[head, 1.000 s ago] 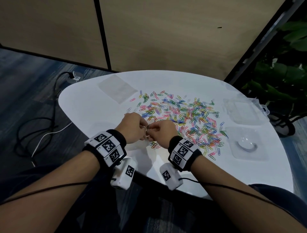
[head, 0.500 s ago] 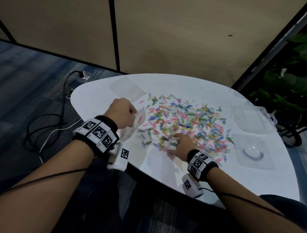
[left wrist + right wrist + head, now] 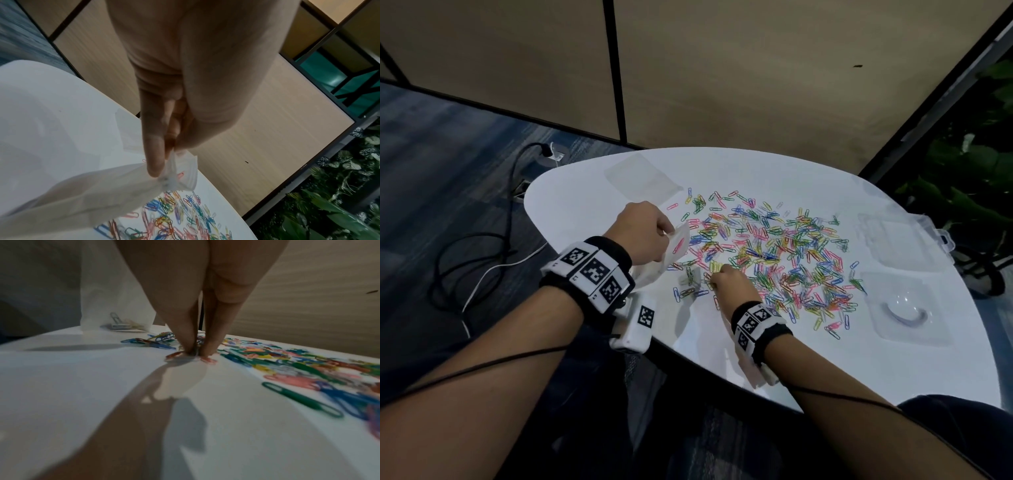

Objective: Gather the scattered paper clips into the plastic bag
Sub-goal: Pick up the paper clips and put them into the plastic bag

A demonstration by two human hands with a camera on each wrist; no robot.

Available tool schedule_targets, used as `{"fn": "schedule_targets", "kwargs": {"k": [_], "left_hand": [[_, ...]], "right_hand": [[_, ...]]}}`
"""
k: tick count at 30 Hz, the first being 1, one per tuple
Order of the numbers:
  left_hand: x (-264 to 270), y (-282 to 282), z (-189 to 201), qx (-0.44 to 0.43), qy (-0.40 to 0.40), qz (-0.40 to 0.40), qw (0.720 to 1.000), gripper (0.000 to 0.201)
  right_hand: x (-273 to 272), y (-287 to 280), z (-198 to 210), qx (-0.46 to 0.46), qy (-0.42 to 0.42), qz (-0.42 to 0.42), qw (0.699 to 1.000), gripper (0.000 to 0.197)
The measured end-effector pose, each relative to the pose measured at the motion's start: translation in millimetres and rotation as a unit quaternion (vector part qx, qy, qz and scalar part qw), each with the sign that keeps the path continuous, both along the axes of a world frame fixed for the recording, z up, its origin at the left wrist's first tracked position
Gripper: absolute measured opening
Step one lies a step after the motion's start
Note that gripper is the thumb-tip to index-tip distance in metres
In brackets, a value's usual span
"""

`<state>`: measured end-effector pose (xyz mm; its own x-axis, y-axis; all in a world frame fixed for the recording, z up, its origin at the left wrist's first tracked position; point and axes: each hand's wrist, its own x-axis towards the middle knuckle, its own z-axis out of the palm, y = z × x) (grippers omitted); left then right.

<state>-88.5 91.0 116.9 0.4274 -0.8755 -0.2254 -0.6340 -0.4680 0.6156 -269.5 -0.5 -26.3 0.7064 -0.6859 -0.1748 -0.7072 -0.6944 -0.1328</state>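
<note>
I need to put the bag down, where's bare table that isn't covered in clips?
Bare: the near table edge right of the right hand, and the far strip beyond the clips. Crowded: the middle, and the clear trays at right.

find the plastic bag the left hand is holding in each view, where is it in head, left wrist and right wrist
Head: plastic bag hangs left of centre, under the left hand.
Left wrist: lower left, its rim pinched by the fingers.
Right wrist: upper left, a pale sheet touching the table, a few clips inside.
Shared landmark: the spread of coloured paper clips beside the bag.
</note>
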Motion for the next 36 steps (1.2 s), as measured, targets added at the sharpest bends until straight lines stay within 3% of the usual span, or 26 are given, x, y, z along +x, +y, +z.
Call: {"fn": "schedule_targets", "kwargs": {"k": [3,6,8,12,13,15,17,18,22,25,27,29,32,33,34,36], "left_hand": [[-3,-3,-1,0.003,0.007,-0.003,1.000,0.033],[-8,-6,-2,0.006,0.006,-0.012,1.000,0.034],[-11,-8,-3,0.006,0.008,-0.014,1.000,0.034],[-16,-12,-9,0.013,0.008,-0.019,1.000,0.031],[-17,-14,-11,0.013,0.009,-0.019,1.000,0.031],[-19,-17,-13,0.008,0.012,-0.015,1.000,0.030],[-20,-18,-14,0.004,0.009,-0.019,1.000,0.027],[-20,-18,-14,0.002,0.006,-0.024,1.000,0.026],[-19,-18,-14,-0.010,0.013,-0.012,1.000,0.028],[-17,-16,-13,-0.010,0.016,-0.017,1.000,0.027],[-14,-15,-13,-0.011,0.016,-0.013,1.000,0.028],[-11,-14,-13,-0.011,0.014,-0.006,1.000,0.030],[-8,-12,-11,-0.012,0.008,0.003,1.000,0.032],[-6,-12,-10,-0.013,0.006,0.008,1.000,0.031],[-5,-12,-9,-0.015,0.004,0.012,1.000,0.031],[-3,-11,-7,-0.016,0.001,0.013,1.000,0.031]], "right_hand": [[-7,-15,12,0.068,-0.045,-0.082,0.993,0.018],[-18,-30,31,0.167,-0.143,-0.215,0.951,0.010],[-23,-35,48,0.263,-0.239,-0.282,0.891,0.005],[-13,-35,84,0.466,-0.433,-0.301,0.711,0.014],[-7,-32,93,0.497,-0.447,-0.287,0.686,0.018],[7,-21,105,0.529,-0.445,-0.259,0.674,0.018],[19,-13,104,0.527,-0.429,-0.248,0.691,0.008],[24,-10,102,0.507,-0.419,-0.245,0.712,0.006],[37,-6,95,0.316,-0.324,-0.189,0.872,0.010],[43,-2,103,0.213,-0.234,-0.084,0.945,0.011],[44,-1,110,0.205,-0.182,-0.032,0.961,0.016],[40,-5,114,0.253,-0.198,-0.040,0.946,0.020],[29,-14,112,0.329,-0.355,-0.167,0.859,0.024],[26,-17,105,0.313,-0.378,-0.196,0.849,0.024],[25,-20,94,0.277,-0.358,-0.205,0.868,0.024],[23,-19,69,0.215,-0.229,-0.154,0.937,0.026]]}}
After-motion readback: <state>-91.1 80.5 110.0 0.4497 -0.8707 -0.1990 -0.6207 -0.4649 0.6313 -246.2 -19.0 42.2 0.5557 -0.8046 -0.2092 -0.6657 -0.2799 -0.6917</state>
